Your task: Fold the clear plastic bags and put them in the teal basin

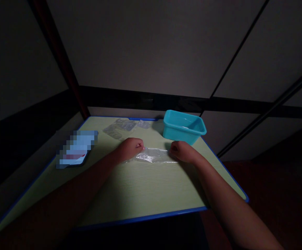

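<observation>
Between my two hands a clear plastic bag [156, 155] is stretched out sideways, low over the table. My left hand [130, 149] is closed, its thumb and fingers pinching the bag's left part near the upper edge. At the other end my right hand [183, 151] is curled closed round the bag's right side. Several more clear plastic bags [126, 125] lie flat and overlapping beyond my left hand. Just behind my right hand stands a turquoise plastic basin [178, 133], rectangular and open at the top; its floor is partly hidden by the near wall.
The light table [151, 194] has a blue edge all round. A phone or tablet [78, 149] with a lit, blurred-out screen is at the left side. Dark-trimmed panels [145, 52] rise close behind the table, and a reddish floor [265, 187] shows at the right.
</observation>
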`<state>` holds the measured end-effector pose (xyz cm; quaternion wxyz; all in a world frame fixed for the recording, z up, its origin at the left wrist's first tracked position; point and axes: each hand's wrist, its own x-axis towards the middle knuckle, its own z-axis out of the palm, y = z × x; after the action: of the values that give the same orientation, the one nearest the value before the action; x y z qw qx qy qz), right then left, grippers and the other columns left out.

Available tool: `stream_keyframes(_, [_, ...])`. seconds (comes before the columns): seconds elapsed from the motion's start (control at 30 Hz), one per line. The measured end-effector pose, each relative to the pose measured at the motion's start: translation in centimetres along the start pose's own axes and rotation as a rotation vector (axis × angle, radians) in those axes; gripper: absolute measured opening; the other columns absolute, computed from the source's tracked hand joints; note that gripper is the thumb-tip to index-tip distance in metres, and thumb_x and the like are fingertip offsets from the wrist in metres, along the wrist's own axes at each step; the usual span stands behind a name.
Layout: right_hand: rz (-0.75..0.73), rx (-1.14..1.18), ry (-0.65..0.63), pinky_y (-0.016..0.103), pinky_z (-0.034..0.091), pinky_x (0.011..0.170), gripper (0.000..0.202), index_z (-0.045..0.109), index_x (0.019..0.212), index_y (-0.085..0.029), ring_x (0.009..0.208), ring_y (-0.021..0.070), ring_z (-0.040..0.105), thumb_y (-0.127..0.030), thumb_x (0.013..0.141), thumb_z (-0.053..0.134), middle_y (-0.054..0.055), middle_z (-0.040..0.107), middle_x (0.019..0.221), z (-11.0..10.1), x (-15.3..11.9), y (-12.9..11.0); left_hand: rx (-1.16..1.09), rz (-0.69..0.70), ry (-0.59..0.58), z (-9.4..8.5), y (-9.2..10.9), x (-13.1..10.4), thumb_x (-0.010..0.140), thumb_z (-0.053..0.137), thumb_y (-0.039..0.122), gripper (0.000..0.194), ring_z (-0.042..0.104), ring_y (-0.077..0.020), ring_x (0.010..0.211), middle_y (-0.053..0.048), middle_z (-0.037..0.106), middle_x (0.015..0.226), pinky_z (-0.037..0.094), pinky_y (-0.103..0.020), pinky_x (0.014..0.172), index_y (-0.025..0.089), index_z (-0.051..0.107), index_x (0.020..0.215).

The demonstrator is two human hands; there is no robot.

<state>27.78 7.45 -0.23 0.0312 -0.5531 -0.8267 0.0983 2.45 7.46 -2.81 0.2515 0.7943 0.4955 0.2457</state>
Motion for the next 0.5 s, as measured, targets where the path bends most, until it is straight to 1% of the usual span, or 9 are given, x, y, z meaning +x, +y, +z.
stream_keyframes(0.17, [0.017, -0.009, 0.0, 0.022, 0.029, 0.053, 0.011, 0.063, 0.076, -0.015, 0.063, 0.0133, 0.052, -0.017, 0.077, 0.053, 0.007, 0.067, 0.076, 0.0, -0.1, -0.21, 0.046, 0.004, 0.011, -0.09, 0.18, 0.05, 0.073, 0.051, 0.03, 0.019, 0.051, -0.0134, 0.06, 0.001, 0.056, 0.057, 0.032, -0.021, 0.053, 0.016, 0.061, 0.066])
stream_keyframes(0.5, [0.01, 0.124, -0.009, 0.019, 0.032, 0.054, 0.014, 0.061, 0.087, -0.015, 0.063, 0.0118, 0.053, -0.012, 0.077, 0.051, 0.005, 0.066, 0.076, -0.14, -0.18, -0.13, 0.076, 0.002, 0.028, -0.26, 0.36, 0.14, 0.073, 0.052, 0.029, 0.018, 0.051, -0.0138, 0.061, 0.001, 0.057, 0.058, 0.033, -0.021, 0.054, 0.016, 0.062, 0.066])
